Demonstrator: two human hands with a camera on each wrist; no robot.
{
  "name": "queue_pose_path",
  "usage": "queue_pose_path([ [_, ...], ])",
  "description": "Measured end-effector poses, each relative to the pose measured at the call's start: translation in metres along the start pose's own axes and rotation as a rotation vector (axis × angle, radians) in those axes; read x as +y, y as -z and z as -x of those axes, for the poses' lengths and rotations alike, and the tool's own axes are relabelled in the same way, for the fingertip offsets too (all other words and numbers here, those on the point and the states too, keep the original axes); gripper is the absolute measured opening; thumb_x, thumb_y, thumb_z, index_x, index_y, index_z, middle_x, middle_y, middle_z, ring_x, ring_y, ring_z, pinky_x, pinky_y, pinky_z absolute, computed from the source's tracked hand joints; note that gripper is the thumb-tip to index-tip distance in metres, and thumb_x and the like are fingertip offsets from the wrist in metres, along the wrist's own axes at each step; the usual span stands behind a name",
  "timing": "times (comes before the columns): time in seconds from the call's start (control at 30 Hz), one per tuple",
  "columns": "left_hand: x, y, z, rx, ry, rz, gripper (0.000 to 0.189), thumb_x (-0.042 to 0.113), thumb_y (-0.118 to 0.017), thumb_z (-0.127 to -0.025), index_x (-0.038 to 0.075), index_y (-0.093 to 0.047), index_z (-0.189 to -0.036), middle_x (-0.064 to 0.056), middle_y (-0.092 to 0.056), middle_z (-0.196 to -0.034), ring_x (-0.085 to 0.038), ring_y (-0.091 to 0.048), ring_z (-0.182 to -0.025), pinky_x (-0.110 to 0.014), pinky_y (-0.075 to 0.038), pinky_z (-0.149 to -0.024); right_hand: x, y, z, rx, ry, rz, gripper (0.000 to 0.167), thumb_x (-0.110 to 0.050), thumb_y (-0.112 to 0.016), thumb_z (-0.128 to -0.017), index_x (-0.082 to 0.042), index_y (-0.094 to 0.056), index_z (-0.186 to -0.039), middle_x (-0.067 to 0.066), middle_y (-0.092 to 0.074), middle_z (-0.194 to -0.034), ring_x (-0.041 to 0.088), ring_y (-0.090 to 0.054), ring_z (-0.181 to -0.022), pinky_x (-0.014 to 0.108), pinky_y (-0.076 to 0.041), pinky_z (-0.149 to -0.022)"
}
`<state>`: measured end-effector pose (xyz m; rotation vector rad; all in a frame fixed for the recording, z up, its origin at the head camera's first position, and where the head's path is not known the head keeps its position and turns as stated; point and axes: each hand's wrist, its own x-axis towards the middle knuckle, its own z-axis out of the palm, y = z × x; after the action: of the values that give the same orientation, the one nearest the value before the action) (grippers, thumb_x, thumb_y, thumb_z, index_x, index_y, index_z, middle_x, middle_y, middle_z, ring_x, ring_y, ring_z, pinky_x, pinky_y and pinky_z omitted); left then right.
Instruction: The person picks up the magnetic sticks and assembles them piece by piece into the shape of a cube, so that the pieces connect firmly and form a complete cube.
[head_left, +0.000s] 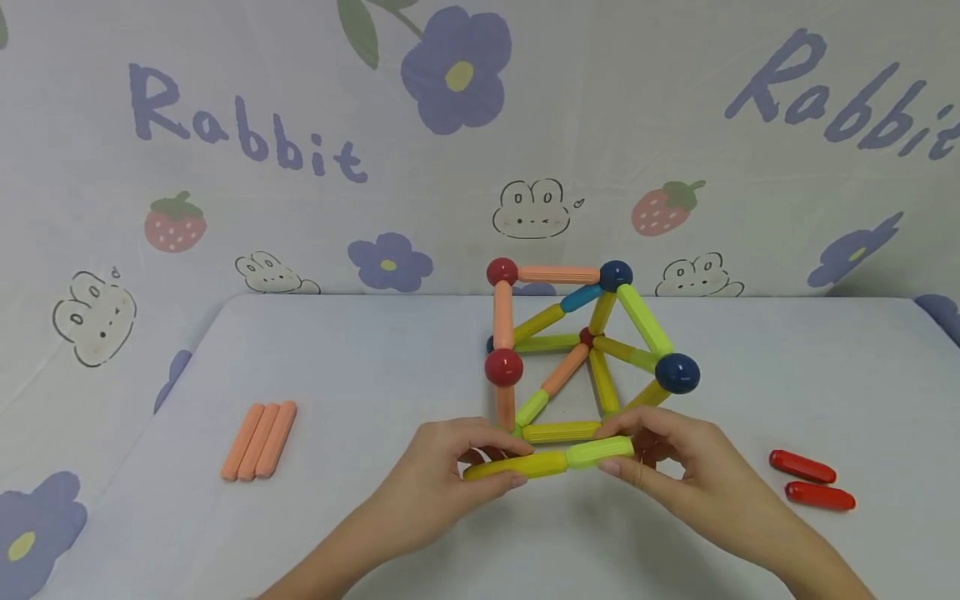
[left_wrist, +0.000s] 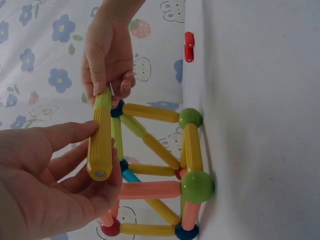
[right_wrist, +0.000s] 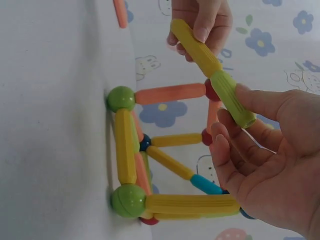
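My left hand (head_left: 435, 467) pinches a yellow magnetic rod (head_left: 551, 463) between thumb and fingers. A light green magnetic rod (head_left: 588, 452) meets it end to end, and my right hand (head_left: 701, 475) pinches that one. The pair is held roughly level, in front of a box-like frame of magnetic rods and balls on the table. Red balls (head_left: 503, 367) mark the frame's upper left corners, and dark blue balls (head_left: 678, 373) its upper right ones. Green balls (left_wrist: 197, 186) form its near bottom corners, mostly hidden behind my hands in the head view.
Several salmon rods (head_left: 258, 442) lie side by side on the white tabletop (head_left: 360, 358) at left. Two red rods (head_left: 820, 496) lie at right. Behind the table hangs a cloth (head_left: 300, 75) printed with flowers and rabbits.
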<state>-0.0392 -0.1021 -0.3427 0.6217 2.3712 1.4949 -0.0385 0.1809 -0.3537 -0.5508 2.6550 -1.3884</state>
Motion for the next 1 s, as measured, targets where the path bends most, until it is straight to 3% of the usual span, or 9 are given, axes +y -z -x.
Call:
queue_pose_path([
  [0.3,0.002,-0.001,-0.007,-0.155,0.054,0.084,0.033,0.010,-0.081,-0.094,0.005,-0.076,-0.126,-0.002,-0.076,-0.111,-0.007,-0.065,-0.091,-0.018,-0.057,-0.081,-0.010,0.006,-0.007,0.059,0.052,-0.003,0.034,-0.009,-0.079,-0.095,-0.009,-0.070,-0.127,-0.001,-0.072,-0.110,0.014,-0.066,-0.087,0.022,-0.060,-0.079],
  [0.47,0.006,0.004,-0.008,-0.162,0.078,0.173,0.034,0.010,-0.080,-0.095,0.002,-0.073,-0.127,-0.005,-0.075,-0.117,-0.009,-0.068,-0.095,-0.020,-0.059,-0.084,-0.013,0.017,-0.008,0.189,0.102,0.009,0.029,-0.003,-0.076,-0.096,-0.011,-0.071,-0.123,-0.003,-0.073,-0.107,0.011,-0.069,-0.088,0.018,-0.059,-0.077],
  [0.63,0.015,0.015,-0.008,-0.059,0.051,0.235,0.034,0.009,-0.077,-0.096,-0.001,-0.070,-0.128,-0.011,-0.073,-0.118,-0.016,-0.070,-0.101,-0.024,-0.060,-0.089,-0.013,0.031,-0.012,0.382,0.136,0.077,0.027,0.005,-0.075,-0.094,-0.008,-0.073,-0.117,-0.013,-0.071,-0.099,0.003,-0.065,-0.087,0.009,-0.054,-0.077],
  [0.77,0.023,0.024,-0.011,0.057,0.007,0.259,0.033,0.007,-0.076,-0.096,-0.001,-0.069,-0.128,-0.013,-0.073,-0.119,-0.021,-0.071,-0.104,-0.026,-0.061,-0.091,-0.009,0.038,-0.014,0.478,0.113,0.161,0.030,0.003,-0.079,-0.092,-0.008,-0.075,-0.119,-0.021,-0.068,-0.103,-0.004,-0.060,-0.088,0.002,-0.048,-0.081],
  [0.9,0.030,0.034,-0.016,0.177,-0.024,0.288,0.034,0.003,-0.076,-0.094,-0.002,-0.068,-0.127,-0.016,-0.073,-0.120,-0.024,-0.073,-0.103,-0.030,-0.061,-0.092,-0.003,0.042,-0.014,0.476,0.069,0.220,0.032,-0.003,-0.080,-0.093,-0.007,-0.074,-0.124,-0.003,-0.070,-0.115,-0.011,-0.057,-0.091,0.000,-0.045,-0.080],
  [1.0,0.030,0.043,-0.019,0.269,-0.002,0.312,0.036,0.001,-0.075,-0.094,-0.001,-0.066,-0.130,-0.018,-0.072,-0.120,-0.025,-0.075,-0.104,-0.031,-0.062,-0.093,0.002,0.043,-0.014,0.429,0.041,0.227,0.031,-0.006,-0.079,-0.095,-0.007,-0.073,-0.126,0.011,-0.070,-0.118,-0.015,-0.055,-0.093,-0.001,-0.045,-0.080],
])
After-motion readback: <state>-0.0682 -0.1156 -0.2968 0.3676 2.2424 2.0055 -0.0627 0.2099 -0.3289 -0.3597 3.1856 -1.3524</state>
